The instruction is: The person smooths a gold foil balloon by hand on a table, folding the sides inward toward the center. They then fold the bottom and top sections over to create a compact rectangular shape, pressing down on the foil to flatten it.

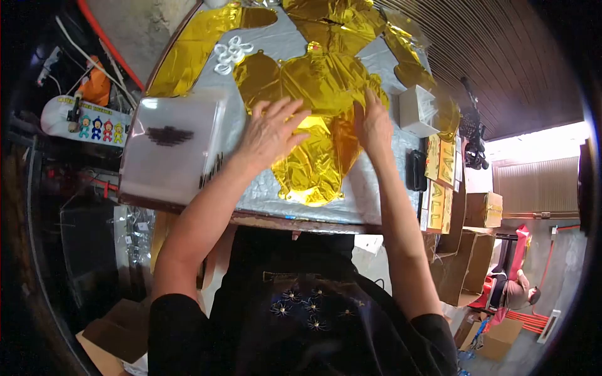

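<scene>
A flat, shiny gold foil balloon lies on the silvery covered table in front of me. Its lower part is folded or crinkled near the table's front edge. My left hand rests over the balloon's left side, palm down with fingers spread. On the right side, my right hand is at the foil's edge, its fingers stretched out and the thumb apart. Nothing shows gripped in either hand. More gold foil pieces lie toward the far side of the table.
Left on the table stands a translucent plastic case. White rings lie behind it. A small white box, a black object and yellow printed packets sit at right. Beyond are cardboard boxes and another person.
</scene>
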Action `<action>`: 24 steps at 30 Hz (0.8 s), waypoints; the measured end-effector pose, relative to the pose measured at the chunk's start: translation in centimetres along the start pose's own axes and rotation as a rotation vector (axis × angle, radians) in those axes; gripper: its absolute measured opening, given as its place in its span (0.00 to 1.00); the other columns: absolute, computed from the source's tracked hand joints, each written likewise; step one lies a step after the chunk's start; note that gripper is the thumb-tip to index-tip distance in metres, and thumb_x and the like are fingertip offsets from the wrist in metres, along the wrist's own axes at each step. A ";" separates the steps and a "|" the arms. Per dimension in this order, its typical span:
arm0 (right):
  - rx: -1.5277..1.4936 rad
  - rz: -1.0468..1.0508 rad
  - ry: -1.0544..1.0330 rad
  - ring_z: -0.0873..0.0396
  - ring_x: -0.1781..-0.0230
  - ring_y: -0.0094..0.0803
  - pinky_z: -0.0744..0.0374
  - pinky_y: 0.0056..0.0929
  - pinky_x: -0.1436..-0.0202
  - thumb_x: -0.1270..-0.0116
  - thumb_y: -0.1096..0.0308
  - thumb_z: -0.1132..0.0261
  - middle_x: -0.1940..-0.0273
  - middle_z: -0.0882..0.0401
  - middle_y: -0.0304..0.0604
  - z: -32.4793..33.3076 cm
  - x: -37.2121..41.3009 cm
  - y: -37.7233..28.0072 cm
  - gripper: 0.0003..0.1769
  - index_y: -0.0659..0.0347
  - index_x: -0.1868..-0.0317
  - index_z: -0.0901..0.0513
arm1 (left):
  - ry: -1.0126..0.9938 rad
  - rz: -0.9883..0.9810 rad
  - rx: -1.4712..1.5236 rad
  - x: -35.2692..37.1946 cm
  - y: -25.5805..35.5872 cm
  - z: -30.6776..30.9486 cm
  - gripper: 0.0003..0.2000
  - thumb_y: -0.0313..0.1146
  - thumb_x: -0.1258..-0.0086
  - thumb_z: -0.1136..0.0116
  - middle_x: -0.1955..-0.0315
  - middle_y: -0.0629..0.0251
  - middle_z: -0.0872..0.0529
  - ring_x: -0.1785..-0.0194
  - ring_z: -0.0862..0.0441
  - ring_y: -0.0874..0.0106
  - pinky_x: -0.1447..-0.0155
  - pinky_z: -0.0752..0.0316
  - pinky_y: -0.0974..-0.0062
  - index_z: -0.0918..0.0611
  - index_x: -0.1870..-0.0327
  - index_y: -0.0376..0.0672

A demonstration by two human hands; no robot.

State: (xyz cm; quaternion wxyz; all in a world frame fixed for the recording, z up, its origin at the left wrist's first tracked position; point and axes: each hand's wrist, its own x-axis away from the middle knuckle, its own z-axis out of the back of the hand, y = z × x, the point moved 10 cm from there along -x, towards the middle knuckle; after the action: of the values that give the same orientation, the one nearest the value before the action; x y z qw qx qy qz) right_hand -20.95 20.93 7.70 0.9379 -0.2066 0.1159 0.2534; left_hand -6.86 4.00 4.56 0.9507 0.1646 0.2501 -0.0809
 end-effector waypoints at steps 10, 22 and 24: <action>0.017 0.159 0.048 0.26 0.27 0.59 0.24 0.53 0.27 0.23 0.60 0.37 0.27 0.24 0.60 -8.6 -17.5 5.6 0.29 0.57 0.24 0.27 | -0.121 0.040 0.110 -0.1 0.0 -0.4 0.23 0.46 0.26 0.33 0.28 0.61 0.21 0.23 0.30 0.61 0.25 0.38 0.53 0.16 0.34 0.47; 0.270 -0.191 -0.100 0.43 0.16 0.54 0.47 0.74 0.19 0.17 0.39 0.54 0.15 0.41 0.51 -15.5 -25.3 11.1 0.39 0.53 0.16 0.38 | -0.030 0.182 0.316 -8.5 -7.9 1.7 0.17 0.34 0.20 0.40 0.40 0.45 0.12 0.36 0.14 0.54 0.32 0.22 0.60 0.15 0.35 0.40; 0.237 -0.208 -0.087 0.46 0.15 0.53 0.49 0.73 0.18 0.16 0.39 0.55 0.14 0.44 0.51 -15.9 -25.3 11.1 0.39 0.53 0.15 0.40 | -0.192 0.426 0.389 -14.3 -13.6 0.0 0.17 0.37 0.19 0.42 0.51 0.41 0.11 0.47 0.10 0.51 0.44 0.18 0.57 0.16 0.35 0.41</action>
State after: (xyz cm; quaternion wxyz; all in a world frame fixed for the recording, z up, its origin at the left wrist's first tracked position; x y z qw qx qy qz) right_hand -49.90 11.77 -1.87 0.9811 -0.0942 0.0823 0.1479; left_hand -22.36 -7.70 8.03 0.9162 0.3839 0.0986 0.0587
